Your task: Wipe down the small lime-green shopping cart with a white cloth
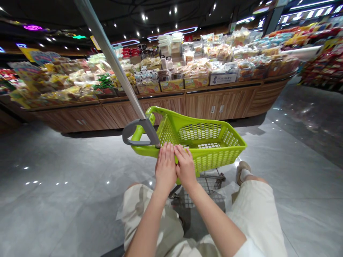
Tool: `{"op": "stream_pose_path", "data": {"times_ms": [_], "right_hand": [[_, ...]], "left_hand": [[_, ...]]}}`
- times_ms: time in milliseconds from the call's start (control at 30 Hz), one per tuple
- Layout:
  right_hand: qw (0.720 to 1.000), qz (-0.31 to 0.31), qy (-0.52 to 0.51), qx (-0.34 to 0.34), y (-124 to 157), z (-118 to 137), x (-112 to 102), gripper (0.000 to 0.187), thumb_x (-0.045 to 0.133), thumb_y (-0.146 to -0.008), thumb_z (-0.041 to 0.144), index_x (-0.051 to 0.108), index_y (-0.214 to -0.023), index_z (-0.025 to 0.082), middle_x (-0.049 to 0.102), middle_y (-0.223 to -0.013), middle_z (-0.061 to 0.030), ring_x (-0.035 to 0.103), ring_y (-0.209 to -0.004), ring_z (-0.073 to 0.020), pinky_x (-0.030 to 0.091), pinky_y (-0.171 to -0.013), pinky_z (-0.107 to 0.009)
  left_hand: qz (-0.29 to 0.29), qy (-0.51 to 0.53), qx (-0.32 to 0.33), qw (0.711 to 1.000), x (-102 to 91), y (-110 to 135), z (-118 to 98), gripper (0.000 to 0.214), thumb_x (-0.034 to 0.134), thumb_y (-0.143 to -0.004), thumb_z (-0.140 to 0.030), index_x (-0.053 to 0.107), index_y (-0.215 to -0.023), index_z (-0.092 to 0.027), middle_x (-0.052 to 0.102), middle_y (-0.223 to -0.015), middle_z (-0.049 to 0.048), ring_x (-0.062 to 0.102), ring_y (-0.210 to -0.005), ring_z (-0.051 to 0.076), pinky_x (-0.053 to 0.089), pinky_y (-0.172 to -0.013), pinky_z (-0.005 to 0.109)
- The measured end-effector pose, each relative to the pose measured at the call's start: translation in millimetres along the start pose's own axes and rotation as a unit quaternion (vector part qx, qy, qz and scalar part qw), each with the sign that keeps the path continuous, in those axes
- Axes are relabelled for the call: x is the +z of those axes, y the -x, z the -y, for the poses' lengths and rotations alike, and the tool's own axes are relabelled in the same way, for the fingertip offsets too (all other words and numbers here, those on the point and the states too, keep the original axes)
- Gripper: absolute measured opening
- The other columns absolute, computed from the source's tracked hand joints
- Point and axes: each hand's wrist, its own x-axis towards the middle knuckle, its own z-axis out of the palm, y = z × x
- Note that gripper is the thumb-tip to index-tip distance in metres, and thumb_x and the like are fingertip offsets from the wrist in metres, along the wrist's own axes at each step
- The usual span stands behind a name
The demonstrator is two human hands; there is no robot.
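A lime-green shopping cart basket (211,152) with perforated sides stands right in front of me, and no goods show inside it. My left hand (165,169) lies on its near side, fingers straight and side by side over the rim. Close against it, my right hand (185,165) rests on the same rim with its fingers stretched out. Both thumbs and palms are hidden. At the cart's left end is a grey loop-shaped handle piece (150,131), from which a metal pole (118,67) slants to the upper left. Below the basket shows a wire rack (209,184).
Behind the cart runs a long wooden display counter (160,103) piled with packaged snacks (197,71). Another stand of red packages (325,59) is at the far right. Glossy grey floor tiles (66,164) surround the cart. My legs in light shorts (257,210) straddle its lower frame.
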Motion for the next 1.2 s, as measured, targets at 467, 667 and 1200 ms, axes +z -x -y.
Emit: {"op": "stream_pose_path", "data": {"times_ms": [467, 667, 1200], "right_hand": [[0.988, -0.062, 0.097, 0.103, 27, -77, -35, 0.067, 0.037, -0.071, -0.003, 0.060, -0.129, 0.021, 0.064, -0.133, -0.0080, 0.054, -0.129, -0.0207, 0.025, -0.115, -0.051], [1.000, 0.018, -0.010, 0.020, -9, 8, -8, 0.069, 0.039, -0.071, -0.002, 0.054, -0.135, 0.017, 0.058, -0.139, -0.0080, 0.048, -0.134, -0.0164, 0.021, -0.118, -0.041], [0.991, -0.028, 0.075, 0.103, 13, -51, -33, 0.069, 0.036, -0.068, -0.004, 0.060, -0.128, 0.021, 0.064, -0.132, -0.0070, 0.054, -0.129, -0.0186, 0.020, -0.116, -0.051]], "left_hand": [[-0.014, 0.015, 0.003, 1.000, 1.0, 1, 2, 0.066, 0.049, -0.081, -0.012, 0.034, -0.145, -0.002, 0.041, -0.152, 0.0186, 0.027, -0.147, 0.029, 0.024, -0.122, 0.047], [-0.001, -0.010, 0.012, 1.000, -1.9, 1, 0, 0.064, 0.049, -0.082, -0.014, 0.036, -0.144, 0.000, 0.040, -0.152, 0.0202, 0.028, -0.147, 0.031, 0.025, -0.121, 0.048], [0.009, -0.010, -0.002, 1.000, -2.5, 0, -4, 0.070, 0.049, -0.082, -0.012, 0.030, -0.148, 0.000, 0.035, -0.156, 0.0188, 0.024, -0.148, 0.029, 0.024, -0.122, 0.046]]}}
